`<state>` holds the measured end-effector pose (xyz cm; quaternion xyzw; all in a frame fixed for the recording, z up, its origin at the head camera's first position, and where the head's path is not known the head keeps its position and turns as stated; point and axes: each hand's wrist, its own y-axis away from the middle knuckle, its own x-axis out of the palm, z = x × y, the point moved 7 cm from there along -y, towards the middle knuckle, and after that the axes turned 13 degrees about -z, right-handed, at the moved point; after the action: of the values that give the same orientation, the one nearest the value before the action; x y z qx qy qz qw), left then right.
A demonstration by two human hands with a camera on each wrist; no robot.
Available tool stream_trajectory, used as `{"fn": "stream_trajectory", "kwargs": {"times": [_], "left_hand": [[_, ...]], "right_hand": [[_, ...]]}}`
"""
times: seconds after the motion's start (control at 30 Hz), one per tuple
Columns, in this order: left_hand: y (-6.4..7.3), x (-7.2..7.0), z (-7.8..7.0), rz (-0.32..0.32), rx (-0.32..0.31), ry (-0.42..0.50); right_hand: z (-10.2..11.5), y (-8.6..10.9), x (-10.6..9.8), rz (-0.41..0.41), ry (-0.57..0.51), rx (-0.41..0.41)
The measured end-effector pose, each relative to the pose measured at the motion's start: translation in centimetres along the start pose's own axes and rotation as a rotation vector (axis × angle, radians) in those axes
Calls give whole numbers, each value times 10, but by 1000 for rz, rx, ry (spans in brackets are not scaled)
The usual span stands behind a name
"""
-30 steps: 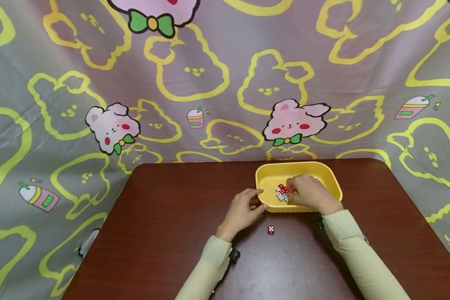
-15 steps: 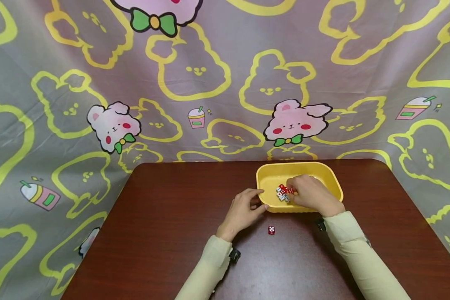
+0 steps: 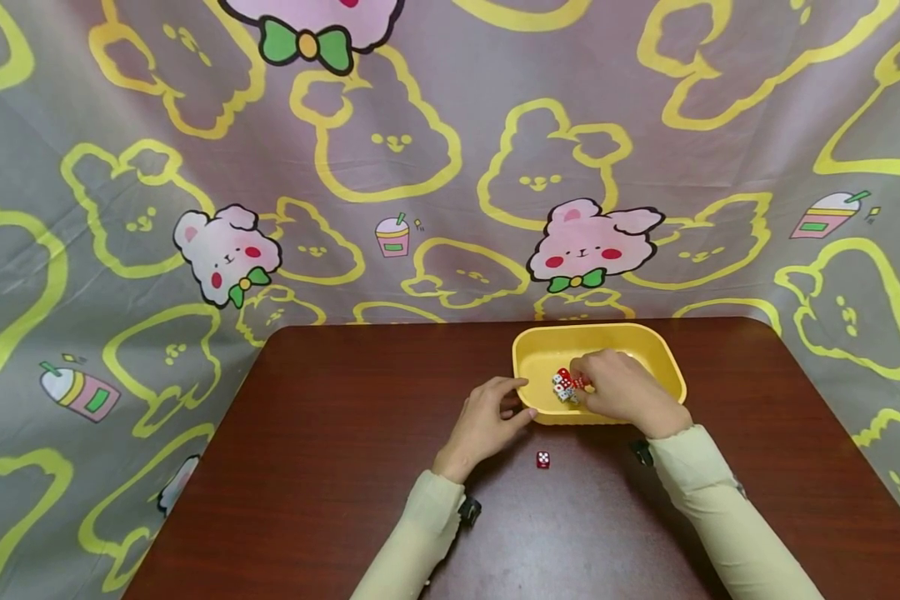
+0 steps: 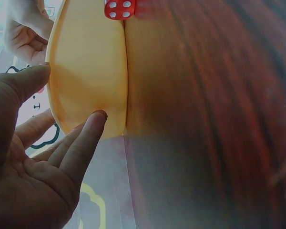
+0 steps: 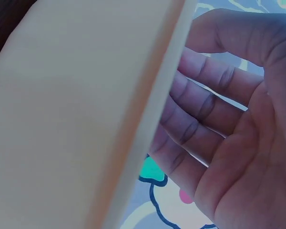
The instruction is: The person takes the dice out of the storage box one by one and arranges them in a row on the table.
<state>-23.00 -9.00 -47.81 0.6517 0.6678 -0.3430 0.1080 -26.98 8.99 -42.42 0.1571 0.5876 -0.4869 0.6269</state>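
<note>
Touching yellow tub (image 3: 577,340) with left hand (image 3: 483,417), fingers apart.
Inside, at dice (image 3: 566,382) with right hand (image 3: 621,386); can't tell whether gripping.

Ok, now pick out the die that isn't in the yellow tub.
The red die alone on the brown table, on the tub's near side; the other visible dice are clustered inside, by the right hand.

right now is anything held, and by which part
The left hand just touches the tray at its left end; whether the right hand holds dice cannot be told.
</note>
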Motion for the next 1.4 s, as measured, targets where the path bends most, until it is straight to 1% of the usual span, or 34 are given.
{"fn": "stream_trajectory", "kwargs": {"times": [0.3,0.6,0.87,1.13,1.4], "left_hand": [[0,0,1,0,4,-2],[0,-1,0,-3,5,-6],[0,-1,0,-4,9,-3],[-1,-1,1,-5,4,-3],[-1,-1,0,-1,7,-1]], "right_hand": [[4,1,-3,-1,18,-4],[16,4,-10,-12,25,-32],[27,9,-21,-48,25,-97],[36,13,-28,-51,22,-119],[43,19,-29,-69,30,-158]]}}
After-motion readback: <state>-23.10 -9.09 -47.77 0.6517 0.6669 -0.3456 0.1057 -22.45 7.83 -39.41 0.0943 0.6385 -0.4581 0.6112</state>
